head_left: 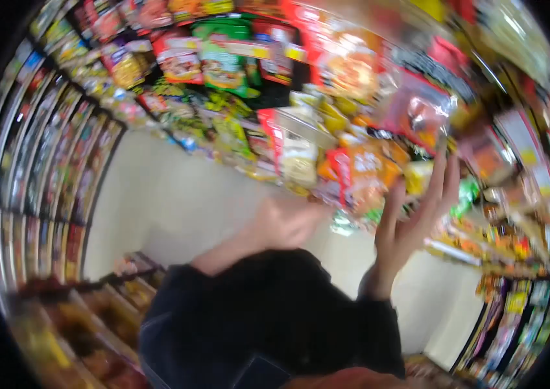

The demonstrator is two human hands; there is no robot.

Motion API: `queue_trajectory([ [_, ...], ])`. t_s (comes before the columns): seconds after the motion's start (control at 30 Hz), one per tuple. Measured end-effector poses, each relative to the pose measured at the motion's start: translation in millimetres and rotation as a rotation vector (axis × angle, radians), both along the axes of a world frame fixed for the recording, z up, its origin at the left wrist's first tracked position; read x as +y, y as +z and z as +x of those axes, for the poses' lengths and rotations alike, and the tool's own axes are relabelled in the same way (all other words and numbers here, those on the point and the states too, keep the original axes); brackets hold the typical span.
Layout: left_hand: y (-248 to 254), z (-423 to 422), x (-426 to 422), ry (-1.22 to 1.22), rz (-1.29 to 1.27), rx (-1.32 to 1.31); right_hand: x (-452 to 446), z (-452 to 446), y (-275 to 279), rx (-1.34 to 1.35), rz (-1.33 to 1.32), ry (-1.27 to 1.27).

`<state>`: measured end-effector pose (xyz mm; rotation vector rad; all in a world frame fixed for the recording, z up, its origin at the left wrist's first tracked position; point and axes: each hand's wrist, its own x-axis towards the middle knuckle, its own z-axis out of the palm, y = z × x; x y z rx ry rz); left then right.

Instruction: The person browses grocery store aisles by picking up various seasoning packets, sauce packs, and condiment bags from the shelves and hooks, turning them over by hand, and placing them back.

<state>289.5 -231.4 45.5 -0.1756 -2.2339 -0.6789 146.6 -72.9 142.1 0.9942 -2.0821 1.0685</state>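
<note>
My right hand [414,217] reaches up toward the shelf with its fingers stretched apart, the fingertips close to a shiny pink-red packet [421,110]. An orange and red snack bag [364,172] lies just left of its fingers. My left hand [288,222] is lower, near the shelf's front edge, and smeared by motion; its fingers and anything in them cannot be made out. Above it stands a white packet with a red edge [298,152]. Both arms have dark sleeves.
Green packets [220,55] hang on the upper display. Tall shelves of goods [41,142] stand at the left, and more shelving [515,318] at the lower right. Brown bins [93,318] are at the lower left. Pale floor [171,188] shows between them.
</note>
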Motion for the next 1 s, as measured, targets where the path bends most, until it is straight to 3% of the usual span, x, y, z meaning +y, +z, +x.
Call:
queue_trajectory([
  [0.03, -34.0, 23.8, 0.5, 0.019, -0.040, -0.146, 6.3, 20.7, -19.0, -0.006, 0.084, 0.030],
  [0.07, -63.3, 46.4, 2.4, 0.039, 0.007, -0.299, 8.0, 37.7, -53.9, -0.132, -0.009, 0.162],
  [0.1, -88.2, 67.7, -3.5, 0.035, 0.081, -0.390, 1.6, 43.6, -62.2, -0.208, 0.077, 0.535],
  [0.13, -114.6, 93.6, -9.5, 0.116, 0.117, -0.537, -25.1, 68.0, -80.8, -0.429, -0.078, 0.769],
  [0.17, -143.8, 124.1, -17.0, 0.234, 0.246, -0.738, -48.3, 82.4, -85.3, -0.541, 0.086, 0.944],
  [0.23, -311.4, 248.8, -40.7, 0.768, 0.751, -0.826, -110.0, 136.4, -135.1, -0.547, 0.360, 1.206],
  [0.27, -391.8, 319.1, -40.1, 0.991, 0.827, -0.859, -123.9, 149.5, -149.8, -0.569, 0.410, 1.283],
  [0.3, -484.8, 416.2, -33.1, 0.944, 0.427, -0.830, -136.7, 162.9, -165.8, -0.591, 0.461, 1.350],
  [0.4, -449.3, 513.1, -29.2, 1.305, 1.011, -1.209, -171.3, 185.0, -212.4, -0.598, 0.697, 1.368],
  [0.5, -455.6, 557.8, -42.0, 1.311, 1.199, -1.321, -204.7, 202.7, -236.5, -0.703, 0.893, 1.131],
  [0.57, -471.2, 585.4, -53.0, 1.228, 1.214, -1.358, -222.0, 212.2, -285.8, -0.663, 0.944, 0.944],
  [0.63, -482.0, 610.9, -65.3, 1.133, 1.193, -1.354, -250.9, 235.5, -299.7, -0.703, 0.991, 0.666],
  [0.67, -484.0, 627.5, -71.2, 1.091, 1.180, -1.347, -261.6, 248.6, -303.7, -0.691, 0.821, 0.674],
  [0.7, -489.3, 639.7, -84.5, 1.060, 1.164, -1.328, -279.7, 265.3, -269.2, -0.860, 0.773, 0.674],
  [0.73, -495.9, 647.3, -102.5, 1.027, 1.142, -1.297, -287.3, 278.6, -281.4, -0.835, 0.711, 0.693],
  [0.87, -546.1, 683.0, -197.0, 0.980, 1.097, -1.036, -306.8, 328.3, -285.4, -0.929, 0.714, 0.800],
  [0.9, -504.8, 666.8, -228.9, 0.985, 0.884, -0.911, -311.6, 337.2, -289.0, -0.910, 0.729, 0.829],
  [0.97, -539.3, 660.8, -297.9, 0.960, 1.020, -0.822, -322.8, 343.4, -289.3, -0.969, 0.688, 0.767],
  [1.0, -524.0, 645.0, -323.5, 0.932, 0.819, -0.808, -328.0, 344.0, -290.1, -0.997, 0.675, 0.740],
])
